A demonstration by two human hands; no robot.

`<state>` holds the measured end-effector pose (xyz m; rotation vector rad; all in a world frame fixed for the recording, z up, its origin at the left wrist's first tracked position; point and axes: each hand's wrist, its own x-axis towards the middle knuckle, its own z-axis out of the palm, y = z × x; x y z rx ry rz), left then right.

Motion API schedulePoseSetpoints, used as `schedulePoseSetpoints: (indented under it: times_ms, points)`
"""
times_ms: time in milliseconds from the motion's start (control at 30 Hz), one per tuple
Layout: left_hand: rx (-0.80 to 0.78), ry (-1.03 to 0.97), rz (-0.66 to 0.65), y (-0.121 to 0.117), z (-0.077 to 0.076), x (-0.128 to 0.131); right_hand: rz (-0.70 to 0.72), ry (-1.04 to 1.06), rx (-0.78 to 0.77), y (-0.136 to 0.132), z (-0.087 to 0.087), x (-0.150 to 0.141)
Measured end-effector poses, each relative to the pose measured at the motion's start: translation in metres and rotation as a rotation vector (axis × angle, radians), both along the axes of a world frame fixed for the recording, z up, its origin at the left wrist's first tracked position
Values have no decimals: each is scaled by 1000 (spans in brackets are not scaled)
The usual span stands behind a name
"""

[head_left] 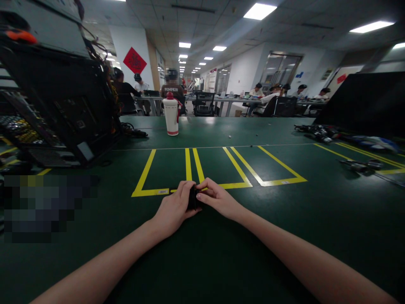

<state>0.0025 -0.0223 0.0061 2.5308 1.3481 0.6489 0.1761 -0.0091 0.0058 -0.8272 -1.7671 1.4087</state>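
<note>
A small black object [192, 198] lies between my two hands just in front of the yellow tape lines; its kind cannot be made out. My left hand [177, 202] is wrapped round it from the left, fingers over the top and thumb below. From the right, my right hand [217, 196] reaches to the object's side, with thumb and index finger bent together at its edge. What the right fingertips pinch, if anything, is too small to tell. A thin black piece [172, 191] shows just left of the left hand's fingers, on the tape.
Yellow tape outlines [238, 185] mark the green table [202, 261]. A white tumbler with a red lid [171, 116] stands farther back. An open black computer case [76, 114] rises at left. Cables [319, 133] and a dark metal part [360, 166] lie at right. People sit at far tables.
</note>
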Motion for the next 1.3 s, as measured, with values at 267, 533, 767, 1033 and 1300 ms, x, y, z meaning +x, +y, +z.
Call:
schedulePoseSetpoints:
  times_ms: [267,533,767,1033,1300]
  points:
    - [-11,2,-2,0,0,0,26,-17,-73,-1,5,2]
    - [9,13,6,0,-1,1,60,14,-61,-7,7,3]
    - [-15,-6,-6,0,-1,0,-13,-14,-24,-3,6,1]
    - [-4,6,2,0,0,0,72,4,-111,-6,11,3]
    - [17,0,6,2,-3,1,7,-25,-7,-6,4,0]
